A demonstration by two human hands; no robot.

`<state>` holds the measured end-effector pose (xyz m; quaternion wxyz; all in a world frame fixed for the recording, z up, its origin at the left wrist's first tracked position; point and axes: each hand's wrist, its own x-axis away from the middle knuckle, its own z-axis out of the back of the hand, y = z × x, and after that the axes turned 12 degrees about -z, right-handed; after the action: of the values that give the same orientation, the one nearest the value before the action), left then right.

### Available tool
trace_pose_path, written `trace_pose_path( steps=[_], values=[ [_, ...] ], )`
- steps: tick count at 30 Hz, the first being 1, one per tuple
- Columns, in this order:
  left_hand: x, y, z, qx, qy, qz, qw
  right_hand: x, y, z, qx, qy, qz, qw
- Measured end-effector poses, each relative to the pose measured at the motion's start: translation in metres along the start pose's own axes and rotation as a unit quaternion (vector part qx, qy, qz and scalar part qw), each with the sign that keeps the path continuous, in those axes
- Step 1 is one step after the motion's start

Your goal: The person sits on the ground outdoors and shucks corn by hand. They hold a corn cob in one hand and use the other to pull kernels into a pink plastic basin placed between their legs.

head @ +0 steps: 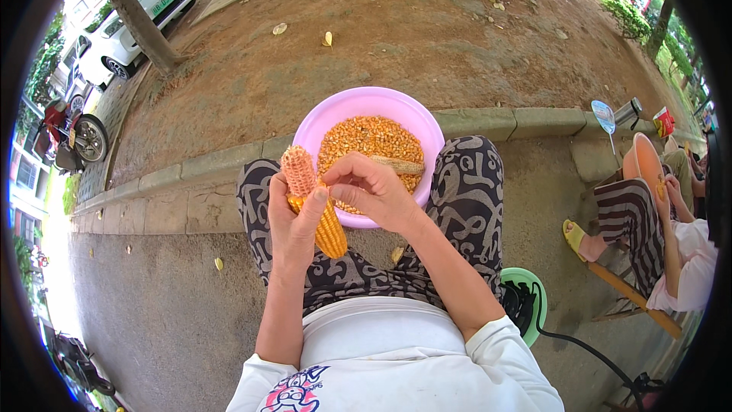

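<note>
My left hand (pixel 294 223) is closed around an ear of dried corn, whose lower part (pixel 330 234) still bears orange kernels. A stripped, pinkish bare cob (pixel 298 170) sticks up above the same hand; whether it is a separate piece cannot be told. The bent fingers of my right hand (pixel 374 191) touch the kernels beside my left thumb. Beyond both hands, a pink plastic basin (pixel 369 96) stands between my knees with loose corn kernels (pixel 366 134) in it. A pale stripped cob (pixel 400 165) lies on the kernels.
A stone kerb (pixel 483 125) runs behind the basin. At my right side is a green basin (pixel 537 326) holding black items and a cable. Further right, a seated person (pixel 680 252) holds an orange basin (pixel 637 154); a hand fan (pixel 603 114) and metal flask (pixel 628 111) are nearby.
</note>
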<state>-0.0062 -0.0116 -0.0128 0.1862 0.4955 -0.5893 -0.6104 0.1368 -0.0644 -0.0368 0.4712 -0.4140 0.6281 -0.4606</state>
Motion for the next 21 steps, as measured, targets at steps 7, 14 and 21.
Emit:
trace_pose_path(
  steps=[7,14,21],
  values=[
    [-0.0010,0.0039,-0.0025,0.004,-0.023,0.010,1.000,0.0015,-0.0052,-0.0002,0.047,0.006,0.024,0.999],
    [0.0008,0.0006,-0.0014,-0.019,-0.048,-0.012,0.999,0.0029,-0.0124,-0.0025,0.056,0.007,0.036,0.998],
    [-0.0009,0.0037,0.0000,-0.059,-0.047,-0.008,0.997,0.0018,-0.0047,-0.0018,0.050,0.001,0.040,0.998]
  ],
)
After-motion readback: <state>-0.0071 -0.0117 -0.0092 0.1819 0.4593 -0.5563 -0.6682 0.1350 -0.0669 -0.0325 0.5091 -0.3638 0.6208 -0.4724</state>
